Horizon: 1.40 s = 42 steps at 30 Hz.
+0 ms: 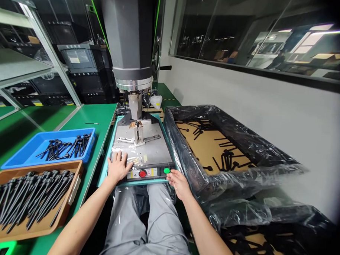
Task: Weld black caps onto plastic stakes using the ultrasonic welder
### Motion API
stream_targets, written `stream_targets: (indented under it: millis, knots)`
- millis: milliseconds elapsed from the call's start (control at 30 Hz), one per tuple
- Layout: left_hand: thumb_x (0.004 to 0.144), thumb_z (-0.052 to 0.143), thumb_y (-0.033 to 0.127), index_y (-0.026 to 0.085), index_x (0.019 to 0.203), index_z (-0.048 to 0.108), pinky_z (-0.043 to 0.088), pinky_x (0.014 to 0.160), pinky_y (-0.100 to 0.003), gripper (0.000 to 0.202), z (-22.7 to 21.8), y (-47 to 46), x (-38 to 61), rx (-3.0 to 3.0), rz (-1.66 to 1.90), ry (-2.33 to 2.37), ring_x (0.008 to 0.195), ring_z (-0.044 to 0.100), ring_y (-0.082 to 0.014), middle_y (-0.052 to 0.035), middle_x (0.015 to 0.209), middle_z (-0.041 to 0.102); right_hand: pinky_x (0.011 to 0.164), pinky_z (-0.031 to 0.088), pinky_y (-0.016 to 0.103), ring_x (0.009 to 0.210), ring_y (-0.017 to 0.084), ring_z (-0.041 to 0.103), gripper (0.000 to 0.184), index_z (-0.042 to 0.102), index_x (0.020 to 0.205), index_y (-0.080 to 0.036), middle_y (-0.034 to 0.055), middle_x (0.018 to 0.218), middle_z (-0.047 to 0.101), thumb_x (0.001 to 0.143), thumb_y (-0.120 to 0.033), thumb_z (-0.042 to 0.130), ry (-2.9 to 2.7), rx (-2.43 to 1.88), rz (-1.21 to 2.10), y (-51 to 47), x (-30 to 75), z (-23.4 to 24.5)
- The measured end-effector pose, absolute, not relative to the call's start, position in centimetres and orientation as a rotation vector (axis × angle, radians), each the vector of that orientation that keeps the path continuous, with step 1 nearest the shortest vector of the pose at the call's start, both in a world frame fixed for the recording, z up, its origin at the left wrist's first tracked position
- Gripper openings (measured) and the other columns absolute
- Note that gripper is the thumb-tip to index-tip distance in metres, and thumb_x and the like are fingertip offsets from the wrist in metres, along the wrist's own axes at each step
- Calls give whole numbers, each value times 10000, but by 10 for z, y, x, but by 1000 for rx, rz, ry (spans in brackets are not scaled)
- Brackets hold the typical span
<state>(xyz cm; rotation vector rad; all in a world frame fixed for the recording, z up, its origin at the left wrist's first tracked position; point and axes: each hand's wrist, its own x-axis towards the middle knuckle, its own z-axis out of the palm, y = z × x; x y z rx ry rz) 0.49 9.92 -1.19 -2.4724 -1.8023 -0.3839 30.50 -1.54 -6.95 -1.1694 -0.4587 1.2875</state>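
Observation:
My left hand (118, 167) lies flat, fingers spread, on the front left of the grey machine base plate (155, 153), covering its left corner by the control strip. My right hand (179, 183) reaches the right end of that strip, its fingers curled beside the green button (166, 171). A red button (142, 173) sits between my hands. On the plate a small metal fixture (138, 133) holds a black part under the press head (134, 40).
A blue tray (24, 154) and a brown tray (29, 226) of black pins stand on the green bench at the left. At the right, a plastic-lined cardboard box (205, 143) holds black parts; another lined box (266, 235) lies nearer. My grey-trousered lap is below.

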Motion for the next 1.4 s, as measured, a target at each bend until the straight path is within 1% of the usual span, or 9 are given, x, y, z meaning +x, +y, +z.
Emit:
stream_targets:
  millis: [133, 400, 567, 667, 767, 900, 1033, 1233, 1400]
  knots:
    - [858, 430, 697, 213, 1441, 459, 51, 1077, -731, 758, -6, 99, 5, -2488, -339, -1803, 1407, 251, -447, -232, 1521, 353, 488, 404, 215, 655, 164, 636, 442, 598, 941, -206, 46, 778, 719, 594, -343, 836, -481, -1258, 1232, -27, 304, -64]
    - [843, 365, 758, 231, 1499, 359, 159, 1079, -701, 842, 6, 96, 8, -2525, -85, -1868, 1440, 172, -441, -188, 1585, 239, 441, 355, 210, 600, 174, 618, 509, 593, 965, -157, 85, 753, 729, 582, -441, 773, -590, -1471, 1134, -40, 302, -59]
    - [857, 380, 728, 219, 1491, 374, 184, 1072, -704, 813, 6, 90, 9, -2503, -119, -1844, 1435, 195, -434, -202, 1572, 263, 640, 533, 321, 906, 276, 690, 541, 620, 1009, -169, 135, 992, 731, 611, -525, 713, -633, -1589, 986, -42, 309, -74]
    - [869, 398, 701, 201, 1484, 389, 185, 1082, -698, 793, 8, 86, 9, -2487, -179, -1840, 1434, 206, -435, -207, 1564, 280, 818, 539, 401, 1061, 315, 652, 548, 641, 1025, -174, 156, 1108, 700, 639, -561, 679, -771, -1667, 815, -48, 314, -81]
    - [885, 421, 660, 178, 1464, 424, 182, 1097, -691, 753, 12, 78, 8, -2476, -263, -1857, 1442, 200, -430, -205, 1565, 283, 877, 522, 439, 1071, 325, 644, 558, 646, 1078, -164, 170, 1139, 673, 695, -570, 637, -911, -1737, 704, -58, 313, -79]
    - [908, 460, 587, 145, 1438, 454, 210, 1116, -671, 690, 15, 55, 5, -2480, -479, -1910, 1450, 204, -408, -193, 1558, 304, 859, 538, 451, 965, 299, 676, 545, 634, 1131, -165, 177, 1189, 632, 760, -564, 606, -989, -1722, 656, -66, 304, -61]
    - [940, 473, 482, 146, 1386, 504, 277, 1135, -610, 559, 8, 21, 6, -2544, -898, -1861, 1427, 299, -356, -165, 1481, 443, 880, 535, 447, 1056, 293, 641, 454, 631, 1134, -189, 152, 1178, 650, 822, -517, 598, -1104, -1580, 616, -42, 288, -25]
    - [954, 498, 322, 220, 1422, 446, 422, 1101, -478, 482, -9, -49, 18, -2606, -1534, -1796, 1350, 449, -268, -126, 1445, 492, 867, 544, 424, 1017, 260, 651, 351, 637, 1125, -187, 138, 1127, 676, 872, -418, 559, -1279, -1326, 498, 57, 249, 34]
    - [930, 539, 321, 245, 1406, 483, 526, 1001, -436, 485, -38, -101, 20, -2539, -1769, -1953, 1282, 524, -288, -124, 1396, 543, 850, 543, 404, 1030, 268, 635, 355, 655, 1142, -166, 154, 1117, 664, 864, -338, 516, -1466, -1355, 359, 147, 224, 74]
